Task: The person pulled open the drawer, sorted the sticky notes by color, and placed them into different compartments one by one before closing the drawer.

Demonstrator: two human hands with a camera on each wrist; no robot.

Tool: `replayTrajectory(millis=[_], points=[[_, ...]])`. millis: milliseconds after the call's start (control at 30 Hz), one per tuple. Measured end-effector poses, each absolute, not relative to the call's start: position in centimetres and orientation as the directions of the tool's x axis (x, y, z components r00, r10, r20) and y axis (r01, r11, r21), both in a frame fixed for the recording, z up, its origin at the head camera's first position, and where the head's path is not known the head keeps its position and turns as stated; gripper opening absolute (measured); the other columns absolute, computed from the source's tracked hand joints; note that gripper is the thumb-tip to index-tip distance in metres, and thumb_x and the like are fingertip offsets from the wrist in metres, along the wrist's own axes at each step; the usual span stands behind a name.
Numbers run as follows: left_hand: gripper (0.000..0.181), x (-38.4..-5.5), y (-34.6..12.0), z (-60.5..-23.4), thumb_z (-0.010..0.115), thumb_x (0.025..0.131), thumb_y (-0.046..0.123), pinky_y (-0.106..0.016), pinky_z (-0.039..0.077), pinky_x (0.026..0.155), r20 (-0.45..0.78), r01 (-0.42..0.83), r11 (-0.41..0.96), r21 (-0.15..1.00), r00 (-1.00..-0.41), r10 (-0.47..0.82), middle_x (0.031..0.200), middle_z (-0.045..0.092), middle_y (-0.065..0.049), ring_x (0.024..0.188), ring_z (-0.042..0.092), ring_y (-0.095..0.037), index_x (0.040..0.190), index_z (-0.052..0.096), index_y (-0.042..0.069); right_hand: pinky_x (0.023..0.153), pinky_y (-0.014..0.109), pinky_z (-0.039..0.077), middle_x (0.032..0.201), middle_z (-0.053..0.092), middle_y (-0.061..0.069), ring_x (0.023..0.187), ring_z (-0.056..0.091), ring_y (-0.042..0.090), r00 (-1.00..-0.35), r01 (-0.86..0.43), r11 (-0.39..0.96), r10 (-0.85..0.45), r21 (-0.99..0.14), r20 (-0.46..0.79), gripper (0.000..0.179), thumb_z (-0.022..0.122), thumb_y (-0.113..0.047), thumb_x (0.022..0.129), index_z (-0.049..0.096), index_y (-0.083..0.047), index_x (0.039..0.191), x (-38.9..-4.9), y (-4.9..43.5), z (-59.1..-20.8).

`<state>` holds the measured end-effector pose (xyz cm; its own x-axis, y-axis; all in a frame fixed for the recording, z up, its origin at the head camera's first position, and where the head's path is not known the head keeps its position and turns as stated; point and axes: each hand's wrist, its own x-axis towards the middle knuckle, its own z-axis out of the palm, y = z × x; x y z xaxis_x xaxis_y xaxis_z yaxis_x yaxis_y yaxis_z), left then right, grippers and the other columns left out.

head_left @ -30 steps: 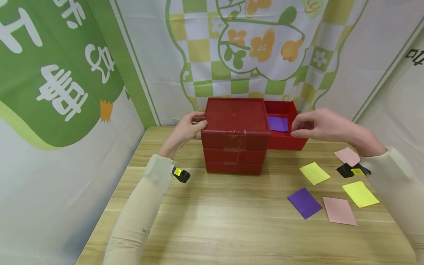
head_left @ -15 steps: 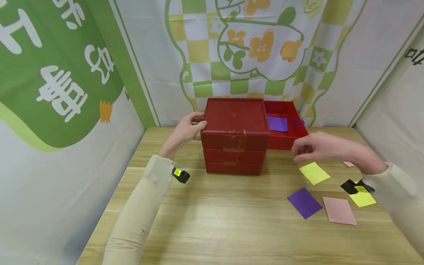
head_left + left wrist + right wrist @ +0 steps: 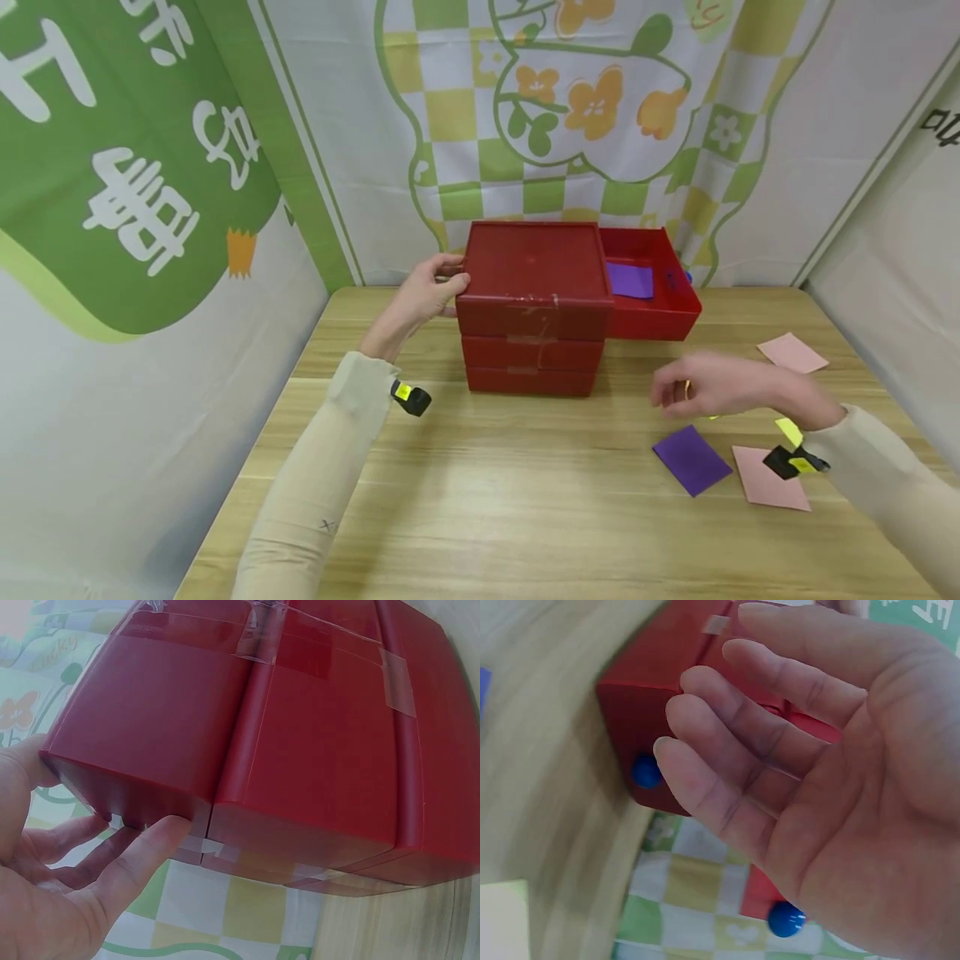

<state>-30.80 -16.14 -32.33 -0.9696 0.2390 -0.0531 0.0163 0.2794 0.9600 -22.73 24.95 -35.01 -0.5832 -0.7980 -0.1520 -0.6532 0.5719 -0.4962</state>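
Note:
A red three-tier drawer cabinet (image 3: 532, 262) stands at the back of the table. Its top drawer (image 3: 648, 325) is pulled out to the right, with a purple paper square (image 3: 632, 281) inside. My left hand (image 3: 420, 296) rests against the cabinet's left side, its fingers (image 3: 142, 855) spread on the end panel. My right hand (image 3: 712, 387) hovers over the table in front of the drawer, loosely curved and holding nothing. It covers most of a yellow paper square. Nearest below it lies a purple sticky note (image 3: 692, 460).
To the right lie a pink note (image 3: 791, 353), another pink note (image 3: 757, 479) and a yellow note (image 3: 789, 431), the last two partly under the right wrist. Blue knobs (image 3: 646, 771) sit on the drawer ends. A patterned cloth (image 3: 450, 117) hangs close behind.
My right hand has moved away from the pulled-out drawer, down and toward me over the notes. The left hand stays against the cabinet. The purple square in the drawer lies as before.

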Motion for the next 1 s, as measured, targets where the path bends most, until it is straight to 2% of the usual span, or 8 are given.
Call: replayTrajectory(millis=[400,667,833,1000], points=[[0.052,-30.8,-16.2,-32.4,0.055,0.100,0.018,-0.038,0.061,0.082,-0.044,0.025,0.274,0.961,-0.969,0.243,0.139,0.048,-0.016,0.116,0.054,-0.027,0.148,0.038,0.007,0.064,0.019,0.053,0.084,0.065,-0.007,0.076,0.057,-0.002,-0.549,-0.647,0.511,-0.827,-0.566,-0.120,0.010,0.070,-0.015,0.089,0.066,-0.023,0.092,-22.8,24.9,-38.4],[0.052,-30.8,-16.2,-32.6,0.055,0.100,0.019,-0.038,0.061,0.083,-0.048,0.022,0.282,0.959,-0.970,0.239,0.140,0.048,-0.015,0.118,0.054,-0.028,0.148,0.039,0.007,0.060,0.018,0.048,0.081,0.060,-0.013,0.072,0.051,-0.003,-0.569,-0.663,0.548,-0.812,-0.511,-0.132,0.009,0.069,-0.008,0.087,0.065,-0.016,0.090,-23.1,25.1,-40.4],[0.052,-30.9,-16.3,-32.6,0.055,0.100,0.020,-0.038,0.061,0.084,-0.044,0.027,0.291,0.956,-0.971,0.235,0.140,0.048,-0.015,0.118,0.054,-0.028,0.148,0.039,0.008,0.057,0.017,0.044,0.078,0.058,-0.011,0.069,0.047,-0.002,-0.590,-0.665,0.575,-0.796,-0.477,-0.138,0.011,0.068,-0.003,0.084,0.065,-0.012,0.090,-23.3,25.2,-41.1],[0.052,-30.9,-16.3,-32.6,0.055,0.100,0.021,-0.039,0.061,0.084,-0.048,0.025,0.300,0.953,-0.971,0.232,0.140,0.049,-0.014,0.119,0.054,-0.028,0.148,0.039,0.008,0.058,0.019,0.043,0.080,0.059,-0.006,0.069,0.049,0.004,-0.592,-0.664,0.630,-0.772,-0.402,-0.231,0.020,0.072,-0.002,0.080,0.064,-0.010,0.096,-23.0,25.2,-41.7]])
